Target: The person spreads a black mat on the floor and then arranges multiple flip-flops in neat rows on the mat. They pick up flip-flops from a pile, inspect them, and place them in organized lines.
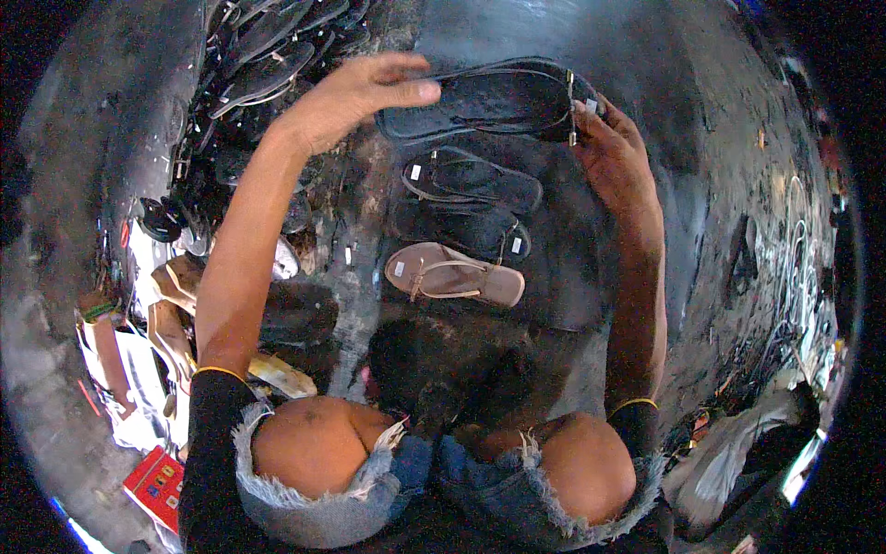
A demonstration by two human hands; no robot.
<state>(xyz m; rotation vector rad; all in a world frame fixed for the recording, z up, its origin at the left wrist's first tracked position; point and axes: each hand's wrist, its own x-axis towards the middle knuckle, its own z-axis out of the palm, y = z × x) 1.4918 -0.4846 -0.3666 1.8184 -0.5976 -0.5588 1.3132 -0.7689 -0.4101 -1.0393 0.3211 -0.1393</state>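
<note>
A black strappy sandal (503,103) is stretched sideways between my hands at the far side. Its thin strap carries small metal pieces near the end by my right hand (614,152). That hand pinches this end, thumb on top, beside a small white label. At the other end, my left hand (369,88) has its fingers and thumb apart; whether it touches the sandal I cannot tell. Nearer to me lie a black thong sandal (484,182), another dark sandal (461,231) and a beige thong sandal (471,275), each with a white label.
Several dark sandals (268,69) are heaped at the far left. Left of my left arm are pale shoe-like pieces (171,328), white sheets (115,379) and a red box (152,489). A greyish bag (729,466) lies at the lower right, with pale cord (798,268) beyond it.
</note>
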